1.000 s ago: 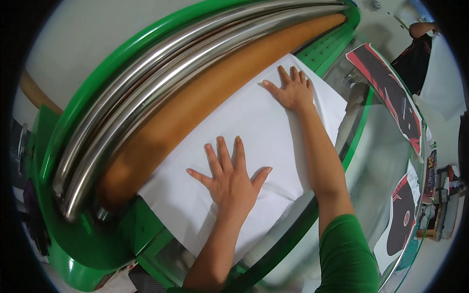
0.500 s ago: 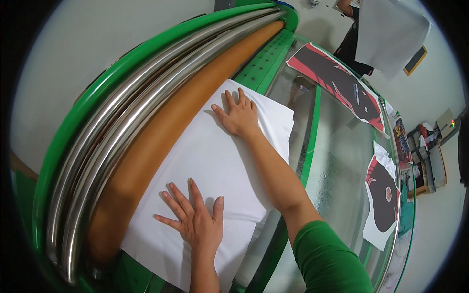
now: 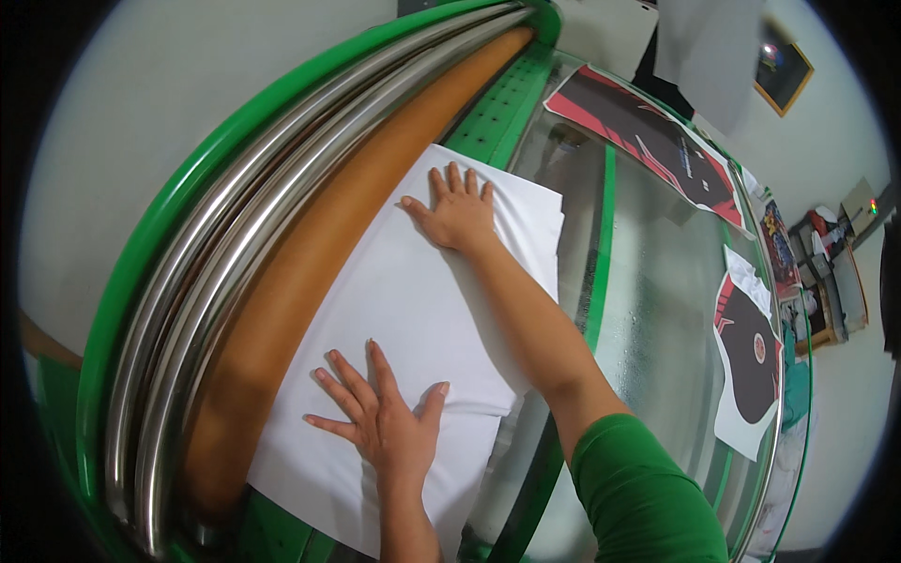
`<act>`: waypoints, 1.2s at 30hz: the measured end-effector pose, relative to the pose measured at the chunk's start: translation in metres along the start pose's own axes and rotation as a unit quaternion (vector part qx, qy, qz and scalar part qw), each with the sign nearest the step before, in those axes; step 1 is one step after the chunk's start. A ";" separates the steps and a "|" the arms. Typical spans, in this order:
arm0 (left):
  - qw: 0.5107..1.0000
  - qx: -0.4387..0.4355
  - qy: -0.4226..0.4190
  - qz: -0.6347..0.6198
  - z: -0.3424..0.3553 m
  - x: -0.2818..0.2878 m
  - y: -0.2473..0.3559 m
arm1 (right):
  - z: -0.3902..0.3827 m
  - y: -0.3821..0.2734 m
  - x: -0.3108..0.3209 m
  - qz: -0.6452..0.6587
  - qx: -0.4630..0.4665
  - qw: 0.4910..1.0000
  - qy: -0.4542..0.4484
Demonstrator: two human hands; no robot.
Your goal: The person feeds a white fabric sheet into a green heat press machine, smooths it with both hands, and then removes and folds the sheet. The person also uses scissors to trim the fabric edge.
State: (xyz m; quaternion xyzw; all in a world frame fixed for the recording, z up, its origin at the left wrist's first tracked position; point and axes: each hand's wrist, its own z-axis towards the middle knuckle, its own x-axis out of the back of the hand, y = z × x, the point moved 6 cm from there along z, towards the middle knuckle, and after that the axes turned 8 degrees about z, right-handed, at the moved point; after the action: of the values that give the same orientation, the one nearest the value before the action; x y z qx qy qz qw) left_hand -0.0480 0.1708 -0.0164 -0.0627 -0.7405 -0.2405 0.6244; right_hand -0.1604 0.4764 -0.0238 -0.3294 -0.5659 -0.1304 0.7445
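Note:
A white sheet of fabric (image 3: 347,328) lies on the green machine bed, its left edge along a tan padded roller (image 3: 310,235). My left hand (image 3: 385,413) presses on the lower part of the fabric with fingers spread wide. Farther up, near the fabric's upper corner, my right hand (image 3: 455,211) lies palm down with fingers apart, and creases show just right of it. Two steel rollers (image 3: 239,202) run parallel beyond the tan one, inside a green frame (image 3: 155,202).
On the glass-like top (image 3: 638,328) at right lie a long black-and-red printed piece (image 3: 638,141) and a smaller cut one (image 3: 751,366). A hanging white sheet (image 3: 704,56) partly hides someone in dark clothing. A cluttered shelf (image 3: 821,310) stands at far right.
My view has turned, shifting hands and fabric leftward in the picture; both hands stay spread on the fabric. The co-worker's white sheet has moved, and their arm is no longer visible.

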 end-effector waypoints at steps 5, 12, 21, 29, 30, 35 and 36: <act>1.000 0.007 -0.011 0.010 0.003 0.000 0.001 | 0.001 0.000 0.000 -0.005 -0.001 1.000 -0.012; 1.000 -0.003 -0.019 0.009 0.003 0.000 -0.001 | -0.001 -0.003 0.004 0.002 -0.002 1.000 -0.020; 1.000 -0.004 -0.005 0.008 0.003 -0.003 -0.002 | 0.002 -0.004 0.001 0.009 0.003 1.000 -0.004; 1.000 -0.006 -0.019 0.003 0.004 -0.003 -0.001 | 0.008 -0.003 -0.006 -0.006 0.001 1.000 0.011; 1.000 -0.008 -0.018 -0.002 0.005 -0.003 -0.001 | 0.008 -0.003 -0.006 -0.003 -0.001 1.000 0.016; 1.000 -0.011 -0.020 -0.006 0.005 -0.004 -0.002 | 0.011 -0.004 -0.008 0.009 -0.011 1.000 0.008; 1.000 -0.010 -0.021 -0.007 0.005 -0.004 -0.003 | 0.012 -0.003 -0.008 0.009 -0.016 1.000 0.008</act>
State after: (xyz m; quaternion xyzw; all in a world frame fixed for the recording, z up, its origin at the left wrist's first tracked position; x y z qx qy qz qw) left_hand -0.0528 0.1713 -0.0216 -0.0687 -0.7511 -0.2513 0.6067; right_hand -0.1737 0.4798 -0.0283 -0.3452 -0.5548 -0.1357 0.7448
